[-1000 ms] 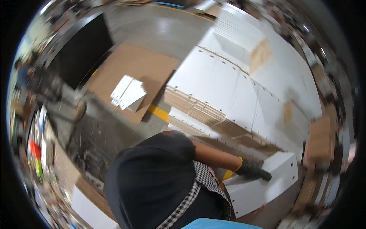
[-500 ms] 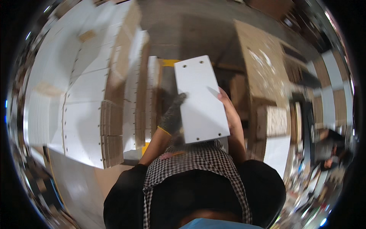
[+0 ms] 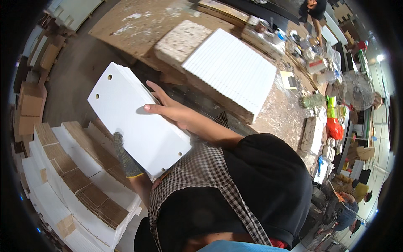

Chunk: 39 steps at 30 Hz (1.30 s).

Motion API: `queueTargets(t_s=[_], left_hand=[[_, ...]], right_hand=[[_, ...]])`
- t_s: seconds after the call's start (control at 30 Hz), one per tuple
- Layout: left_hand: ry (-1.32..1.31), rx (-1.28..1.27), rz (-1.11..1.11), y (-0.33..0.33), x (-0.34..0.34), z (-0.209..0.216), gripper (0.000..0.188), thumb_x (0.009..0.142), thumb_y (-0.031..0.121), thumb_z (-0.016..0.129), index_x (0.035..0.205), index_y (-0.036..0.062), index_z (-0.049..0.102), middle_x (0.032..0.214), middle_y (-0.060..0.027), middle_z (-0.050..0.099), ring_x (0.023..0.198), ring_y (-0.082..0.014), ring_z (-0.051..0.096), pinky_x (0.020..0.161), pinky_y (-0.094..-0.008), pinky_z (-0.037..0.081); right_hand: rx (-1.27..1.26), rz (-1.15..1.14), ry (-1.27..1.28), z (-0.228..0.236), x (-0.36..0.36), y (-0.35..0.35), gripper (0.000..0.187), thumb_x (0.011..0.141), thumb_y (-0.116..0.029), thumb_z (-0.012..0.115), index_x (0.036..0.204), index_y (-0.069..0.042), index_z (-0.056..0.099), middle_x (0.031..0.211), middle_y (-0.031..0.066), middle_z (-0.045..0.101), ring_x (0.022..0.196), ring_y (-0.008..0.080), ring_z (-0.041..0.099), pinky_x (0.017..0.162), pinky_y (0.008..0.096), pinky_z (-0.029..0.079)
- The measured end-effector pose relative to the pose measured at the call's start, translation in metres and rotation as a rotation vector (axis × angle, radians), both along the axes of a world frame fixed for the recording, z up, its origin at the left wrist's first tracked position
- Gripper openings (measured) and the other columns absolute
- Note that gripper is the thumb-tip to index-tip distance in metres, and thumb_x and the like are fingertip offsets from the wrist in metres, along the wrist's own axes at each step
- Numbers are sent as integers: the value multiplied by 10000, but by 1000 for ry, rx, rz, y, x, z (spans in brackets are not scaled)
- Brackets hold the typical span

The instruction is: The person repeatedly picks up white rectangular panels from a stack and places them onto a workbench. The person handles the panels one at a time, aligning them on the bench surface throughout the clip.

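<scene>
A stack of white rectangular panels (image 3: 140, 115), with small holes near the corners, is held in front of my apron, its layers showing along the far edge. My left hand (image 3: 122, 155), in a grey glove with a yellow cuff, closes on its left side, thumb on the top face. On the opposite side my bare right hand (image 3: 170, 108) grips the edge, thumb on top; its other fingers are partly hidden. Beyond my right hand, a fanned row of white panels (image 3: 231, 69) lies on a worn worktable (image 3: 275, 110).
At lower left stand rows of stacked white and brown panels (image 3: 79, 180). A speckled block (image 3: 180, 40) sits beside the fanned row. Bottles and jars (image 3: 317, 65) crowd the table's far side, near a fan (image 3: 357, 90). Other people (image 3: 346, 210) are at right.
My body and view have turned to the right, bringing the worktable with the fanned panels before me. The held stack has swung along and now tilts, still in both hands.
</scene>
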<state>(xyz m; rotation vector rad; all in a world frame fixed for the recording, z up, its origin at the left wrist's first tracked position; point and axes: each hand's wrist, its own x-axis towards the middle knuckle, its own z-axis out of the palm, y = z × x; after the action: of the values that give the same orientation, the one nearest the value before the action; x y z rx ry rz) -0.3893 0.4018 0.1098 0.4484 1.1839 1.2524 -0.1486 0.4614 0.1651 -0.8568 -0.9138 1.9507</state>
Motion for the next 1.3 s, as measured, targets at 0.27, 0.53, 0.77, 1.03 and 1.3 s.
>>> queueTargets(t_s=[0.27, 0.53, 0.77, 1.03, 1.3], left_hand=[[70, -6, 25, -95, 141, 11, 672, 1039, 459, 453, 1510, -14, 373, 1480, -206, 461, 1311, -332, 479, 1098, -465, 408], [40, 5, 62, -143, 234, 25, 680, 994, 439, 564, 1494, 6, 402, 1440, -183, 501, 1286, -312, 499, 1083, -446, 424], [-81, 14, -149, -188, 290, 32, 661, 1002, 468, 559, 1468, 9, 460, 1397, -147, 546, 1257, -275, 537, 1072, -417, 444], [346, 247, -505, -262, 309, -45, 406, 996, 86, 554, 1396, 15, 560, 1362, -158, 607, 1249, -260, 576, 1073, -376, 458], [-621, -132, -399, -288, 402, -36, 534, 874, 191, 671, 1362, 23, 530, 1257, -124, 586, 1141, -250, 557, 987, -386, 482]], right_hand=[[-114, -8, 137, 5, 146, -84, 1251, 773, -528, 773, 1640, -152, -46, 1632, 341, 2, 1522, 496, 50, 1201, 618, 159], [-98, 6, 147, -6, 225, -132, 1212, 765, -471, 775, 1643, -124, 15, 1626, 337, 24, 1506, 501, 124, 1180, 618, 250], [-58, -27, 66, -3, 273, -191, 1092, 843, -416, 723, 1623, -33, 60, 1607, 287, 214, 1498, 430, 236, 1207, 489, 276], [-36, -34, 40, -36, 327, -260, 1034, 890, -328, 724, 1629, -40, 61, 1646, 241, 170, 1510, 393, 228, 1213, 509, 273], [22, 116, -152, -40, 404, -268, 1061, 800, -298, 721, 1634, -75, 105, 1617, 254, 228, 1480, 400, 275, 1202, 525, 302]])
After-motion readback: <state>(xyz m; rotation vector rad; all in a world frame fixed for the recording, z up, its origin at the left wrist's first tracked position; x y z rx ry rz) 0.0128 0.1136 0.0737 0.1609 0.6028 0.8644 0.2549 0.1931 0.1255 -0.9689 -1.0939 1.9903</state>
